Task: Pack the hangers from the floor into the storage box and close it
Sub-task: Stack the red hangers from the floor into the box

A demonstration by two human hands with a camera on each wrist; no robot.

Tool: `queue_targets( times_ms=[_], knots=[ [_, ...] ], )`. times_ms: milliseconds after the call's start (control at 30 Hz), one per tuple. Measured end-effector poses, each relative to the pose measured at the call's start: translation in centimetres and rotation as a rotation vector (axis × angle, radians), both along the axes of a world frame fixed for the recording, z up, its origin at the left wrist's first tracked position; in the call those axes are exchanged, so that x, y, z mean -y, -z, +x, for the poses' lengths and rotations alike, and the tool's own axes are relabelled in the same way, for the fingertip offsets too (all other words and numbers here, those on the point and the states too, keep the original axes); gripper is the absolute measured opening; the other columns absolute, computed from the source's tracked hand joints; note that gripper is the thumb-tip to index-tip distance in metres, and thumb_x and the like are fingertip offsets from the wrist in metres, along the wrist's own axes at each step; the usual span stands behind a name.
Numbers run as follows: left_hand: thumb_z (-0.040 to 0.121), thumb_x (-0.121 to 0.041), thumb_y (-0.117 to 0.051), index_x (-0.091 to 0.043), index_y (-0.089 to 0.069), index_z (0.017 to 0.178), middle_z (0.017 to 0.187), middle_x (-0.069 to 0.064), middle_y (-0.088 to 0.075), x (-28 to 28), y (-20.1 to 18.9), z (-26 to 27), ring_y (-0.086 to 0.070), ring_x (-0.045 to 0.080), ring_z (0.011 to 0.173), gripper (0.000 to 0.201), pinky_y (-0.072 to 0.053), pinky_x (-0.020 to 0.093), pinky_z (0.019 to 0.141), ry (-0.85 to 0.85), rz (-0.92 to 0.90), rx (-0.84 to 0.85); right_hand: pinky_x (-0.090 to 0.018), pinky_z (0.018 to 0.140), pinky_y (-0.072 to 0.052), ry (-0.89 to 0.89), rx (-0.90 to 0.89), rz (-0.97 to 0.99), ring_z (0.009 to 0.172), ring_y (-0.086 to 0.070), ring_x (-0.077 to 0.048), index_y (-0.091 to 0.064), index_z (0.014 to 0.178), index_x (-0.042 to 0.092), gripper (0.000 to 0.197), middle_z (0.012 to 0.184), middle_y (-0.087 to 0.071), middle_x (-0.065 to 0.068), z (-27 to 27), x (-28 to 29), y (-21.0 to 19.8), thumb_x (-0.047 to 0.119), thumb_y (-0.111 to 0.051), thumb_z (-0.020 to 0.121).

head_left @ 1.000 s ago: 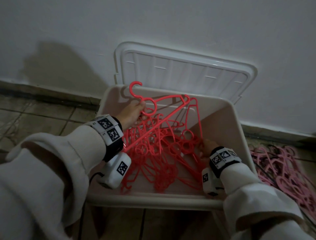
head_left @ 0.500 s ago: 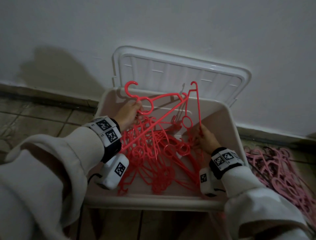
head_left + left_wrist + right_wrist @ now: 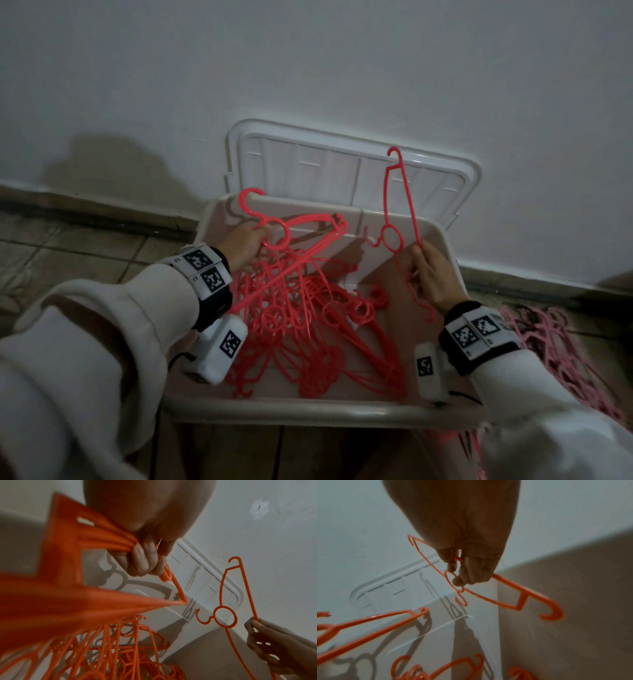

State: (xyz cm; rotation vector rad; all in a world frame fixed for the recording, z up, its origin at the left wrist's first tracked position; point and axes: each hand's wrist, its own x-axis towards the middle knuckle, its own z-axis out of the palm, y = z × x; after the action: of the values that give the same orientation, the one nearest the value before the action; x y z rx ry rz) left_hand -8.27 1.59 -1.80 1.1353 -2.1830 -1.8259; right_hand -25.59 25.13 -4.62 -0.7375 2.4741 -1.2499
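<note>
Nearest, below both grips, the loose red hangers (image 3: pixel 308 329) lie tangled on the bottom of the white storage box (image 3: pixel 294 413), hooks and rings interlocked, which is probably why each hand is working separately to sort them rather than simply dropping more in. The left hand (image 3: pixel 245 245) has its grip closed tight around the necks of a bunch of red hangers (image 3: pixel 301 236), fingers (image 3: pixel 142 555) curled over several stacked bars; the bunch fans out beyond the grip toward the box's far left corner, gathered flat so it should nest compactly. To the right of that grip, the right hand (image 3: pixel 433 274) pinches a single red hanger (image 3: pixel 399 205) by its lower bar, fingers (image 3: pixel 465 572) curled round the thin plastic; the hanger stands nearly upright above the grip, clear of the pile, apparently freed from the tangle so it can be laid with the bunch. Beyond both grips the lid (image 3: pixel 356 171) leans open against the wall (image 3: pixel 308 68), out of the way until packing ends. Off to the right of the right grip, a heap of pink hangers (image 3: pixel 548 342) waits on the floor (image 3: pixel 68 253), so much of the task seems left.
</note>
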Motion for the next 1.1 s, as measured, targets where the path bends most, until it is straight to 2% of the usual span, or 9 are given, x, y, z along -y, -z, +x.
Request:
queue_targets(
  times_ms=[100,267,333,467,633,733,833,967,1100],
  knots=[
    [0.098,-0.016,-0.034,-0.016,-0.040,0.068,0.036,-0.006,-0.040,0.2,-0.1,0.3,-0.029,0.002,0.024,0.030,-0.021,0.008,0.029,-0.062,-0.002,-0.048,-0.017,0.051,-0.036,-0.034,-0.176,0.078,0.047,-0.046,-0.006,-0.048,0.076,0.021,0.027,0.057,-0.051,0.001,-0.1,-0.5,-1.2,0.023,-0.035,0.099],
    [0.094,-0.014,-0.043,-0.023,-0.044,0.068,0.061,0.005,-0.047,0.6,0.2,0.7,-0.047,0.022,0.056,0.027,-0.041,0.029,0.049,-0.110,-0.208,-0.061,-0.010,0.046,-0.034,-0.126,-0.232,-0.013,0.045,-0.046,-0.003,-0.052,0.084,0.021,0.025,0.060,-0.051,0.002,1.6,-0.5,-3.5,0.023,-0.033,0.100],
    [0.093,-0.018,-0.046,-0.024,-0.044,0.067,0.060,0.002,-0.049,0.4,0.3,0.8,-0.049,0.021,0.055,0.027,-0.044,0.032,0.055,-0.113,-0.212,0.000,-0.012,0.042,-0.032,-0.110,-0.087,-0.196,0.042,-0.042,-0.003,-0.051,0.084,0.023,0.028,0.061,-0.053,-0.001,2.3,0.0,-4.0,0.021,-0.030,0.101],
    [0.087,-0.016,-0.046,-0.018,-0.049,0.071,0.036,-0.006,-0.041,-0.7,0.0,0.6,-0.030,0.006,0.026,0.017,-0.022,0.012,0.033,-0.130,-0.020,0.013,-0.014,0.037,-0.034,-0.078,0.408,-0.524,0.038,-0.048,-0.011,-0.047,0.085,0.014,0.031,0.056,-0.061,-0.004,3.6,1.5,-4.3,0.023,-0.023,0.102],
    [0.087,-0.019,-0.044,-0.016,-0.045,0.067,0.048,-0.002,-0.036,-1.4,-0.8,0.2,-0.021,0.005,0.027,0.020,-0.016,0.010,0.035,0.030,0.245,-0.043,-0.012,0.032,-0.035,0.020,1.028,-0.718,0.036,-0.049,-0.009,-0.046,0.076,0.014,0.035,0.052,-0.061,-0.004,6.4,4.8,-3.1,0.027,-0.024,0.100],
    [0.089,-0.025,-0.043,-0.019,-0.040,0.063,0.051,-0.003,-0.034,-1.7,-1.0,-0.4,-0.019,0.004,0.027,0.027,-0.014,0.011,0.037,0.067,0.362,-0.132,-0.012,0.036,-0.042,-0.071,1.189,-0.619,0.039,-0.055,-0.009,-0.054,0.070,0.013,0.042,0.056,-0.066,-0.005,8.3,6.8,-1.7,0.029,-0.026,0.098],
    [0.087,-0.030,-0.056,-0.016,-0.048,0.061,0.044,-0.003,-0.043,-2.3,-0.9,-0.8,-0.033,0.009,0.031,0.030,-0.022,0.013,0.039,0.031,0.280,-0.201,-0.016,0.040,-0.048,-0.129,1.222,-0.422,0.048,-0.063,-0.010,-0.044,0.077,0.016,0.035,0.062,-0.070,-0.005,10.0,8.3,-0.4,0.030,-0.023,0.100],
    [0.095,-0.028,-0.049,-0.022,-0.045,0.065,0.053,-0.006,-0.041,-2.3,-0.1,-1.0,-0.035,-0.003,0.030,0.031,-0.028,0.013,0.038,0.052,0.105,-0.143,-0.019,0.047,-0.053,-0.227,1.090,-0.074,0.048,-0.063,-0.008,-0.052,0.076,0.012,0.037,0.054,-0.066,0.001,10.9,9.2,0.6,0.029,-0.030,0.101],
    [0.096,-0.031,-0.046,-0.022,-0.050,0.072,0.062,-0.003,-0.043,-2.2,0.5,-0.7,-0.038,-0.003,0.032,0.026,-0.031,0.010,0.038,0.070,-0.004,-0.154,-0.016,0.042,-0.048,-0.235,0.989,-0.026,0.040,-0.059,-0.006,-0.055,0.076,0.008,0.032,0.046,-0.062,0.001,9.8,9.6,1.3,0.022,-0.038,0.099]
  ],
)
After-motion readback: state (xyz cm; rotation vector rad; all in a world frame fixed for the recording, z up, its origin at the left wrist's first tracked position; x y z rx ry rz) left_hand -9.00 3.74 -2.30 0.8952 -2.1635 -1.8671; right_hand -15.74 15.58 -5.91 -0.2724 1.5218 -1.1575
